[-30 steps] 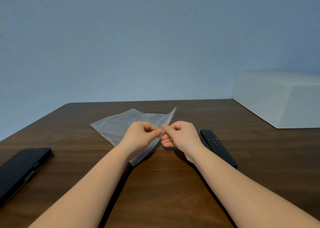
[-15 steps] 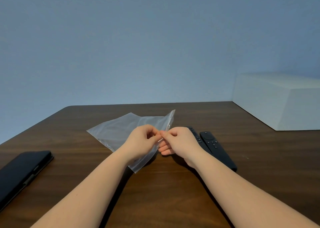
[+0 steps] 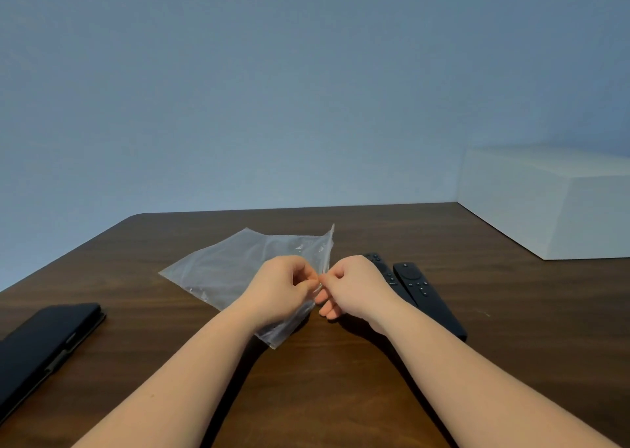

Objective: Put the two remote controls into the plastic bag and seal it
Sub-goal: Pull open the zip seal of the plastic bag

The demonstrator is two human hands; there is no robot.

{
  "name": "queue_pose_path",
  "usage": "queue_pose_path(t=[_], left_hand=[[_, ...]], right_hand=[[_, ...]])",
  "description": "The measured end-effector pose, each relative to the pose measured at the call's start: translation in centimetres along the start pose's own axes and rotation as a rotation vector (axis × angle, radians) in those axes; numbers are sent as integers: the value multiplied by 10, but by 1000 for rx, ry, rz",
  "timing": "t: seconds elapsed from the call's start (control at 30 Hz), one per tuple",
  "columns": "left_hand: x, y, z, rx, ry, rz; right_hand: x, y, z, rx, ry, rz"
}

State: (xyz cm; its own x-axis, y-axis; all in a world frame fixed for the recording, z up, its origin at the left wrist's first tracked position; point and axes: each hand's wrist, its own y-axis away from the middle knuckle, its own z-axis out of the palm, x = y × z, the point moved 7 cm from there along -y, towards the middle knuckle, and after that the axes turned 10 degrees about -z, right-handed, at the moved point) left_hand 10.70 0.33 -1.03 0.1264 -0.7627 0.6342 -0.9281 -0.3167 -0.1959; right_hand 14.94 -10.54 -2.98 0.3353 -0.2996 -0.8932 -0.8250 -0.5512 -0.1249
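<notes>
A clear plastic bag point(image 3: 235, 270) lies on the dark wooden table point(image 3: 341, 379), its right edge lifted upright. My left hand point(image 3: 279, 290) and my right hand point(image 3: 354, 287) both pinch that lifted edge between thumb and fingers, knuckles nearly touching. Two black remote controls lie side by side just right of my right hand: the nearer one point(image 3: 428, 294) fully visible, the other point(image 3: 385, 270) partly hidden behind my right hand and wrist. Both remotes rest on the table outside the bag.
A black case or wallet-like object point(image 3: 41, 345) lies at the table's left front. A white box point(image 3: 552, 202) stands at the back right corner. A blue-grey wall rises behind the table's far edge.
The bag's raised edge has shifted a little left, and both hands moved slightly with it, uncovering more of the second remote. The pinch on the bag stays.
</notes>
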Motion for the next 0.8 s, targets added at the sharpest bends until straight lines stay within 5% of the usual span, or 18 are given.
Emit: queue_pose_path(t=[0.33,0.53,0.8], left_hand=[[3,1,-4,54,154,-37],[-12,-6,-35,296,234,-89],[13,4,-16,106,53,167]], right_hand=[[-16,1,-14,144,179,-202],[-12,3,-25,264,50,-150],[-8,1,-22,247,250,-125]])
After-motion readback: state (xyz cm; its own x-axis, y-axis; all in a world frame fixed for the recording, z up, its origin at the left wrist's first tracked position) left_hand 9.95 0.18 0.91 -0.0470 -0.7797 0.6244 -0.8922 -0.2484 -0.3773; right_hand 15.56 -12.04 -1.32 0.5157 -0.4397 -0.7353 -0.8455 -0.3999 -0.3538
